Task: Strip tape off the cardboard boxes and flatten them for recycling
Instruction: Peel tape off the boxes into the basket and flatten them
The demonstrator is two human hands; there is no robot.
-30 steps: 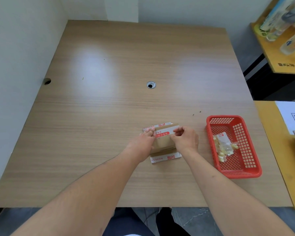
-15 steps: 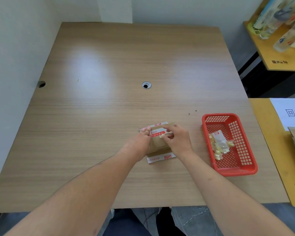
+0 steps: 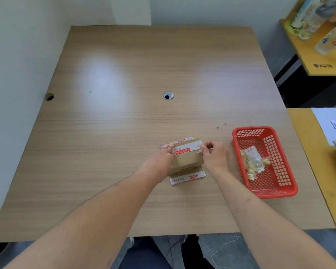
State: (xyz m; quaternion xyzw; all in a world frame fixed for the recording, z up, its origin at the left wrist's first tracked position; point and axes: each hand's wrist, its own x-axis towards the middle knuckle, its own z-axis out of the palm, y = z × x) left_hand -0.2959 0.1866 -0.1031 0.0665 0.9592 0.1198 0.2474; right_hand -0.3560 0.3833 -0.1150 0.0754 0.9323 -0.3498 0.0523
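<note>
A small brown cardboard box (image 3: 188, 159) lies on the wooden table (image 3: 124, 123) near its front edge, with white flaps printed in red at its far and near ends. A strip of white and red tape (image 3: 183, 150) runs across its top. My left hand (image 3: 159, 162) rests on the box's left side, fingertips pressing the far left flap. My right hand (image 3: 214, 155) is at the box's right end, thumb and forefinger pinching the tape's end there.
A red plastic basket (image 3: 279, 188) stands right of the box and holds crumpled clear tape scraps (image 3: 253, 164). A yellow side surface (image 3: 306, 144) with a white sheet and flattened cardboard lies at the far right. A cable hole (image 3: 168, 95) sits mid-table.
My right hand has shifted from the middle of the box's top to its right end and now pinches the tape there. My left hand has stayed on the left side.
</note>
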